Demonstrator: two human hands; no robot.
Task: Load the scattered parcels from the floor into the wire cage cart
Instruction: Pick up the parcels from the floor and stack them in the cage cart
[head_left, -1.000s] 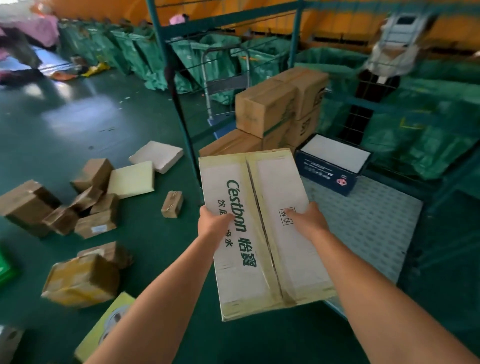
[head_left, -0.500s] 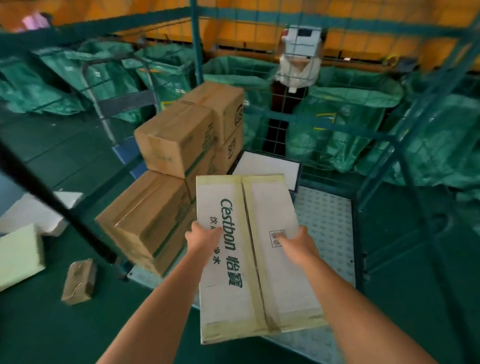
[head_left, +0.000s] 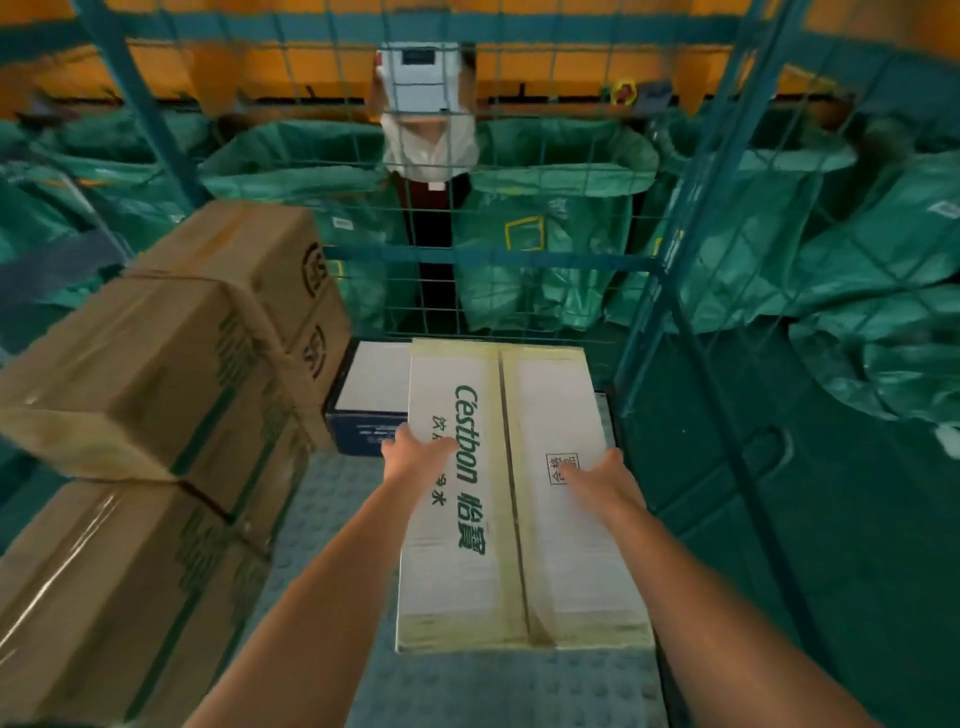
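white c'estbon carton (head_left: 519, 493) is held flat by both long sides, left hand (head_left: 415, 457) and right hand (head_left: 605, 480) with fingers wrapped over its edges, probably for level lowering; beyond the fingertips sits a navy box (head_left: 363, 400), inside the wire cage cart (head_left: 332, 519).

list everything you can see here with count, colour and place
white box: 1, white with green print and yellowish tape, inside the cart on the right, far end over the blue box
brown boxes: at least 4, stacked on the cart's left side
blue box: 1, dark blue with white top, at the back of the cart
cart: 1, teal wire walls, grey studded floor
green sacks: several, behind and right of the cart
left hand: 1, on the white box's left edge
right hand: 1, on the white box's right side
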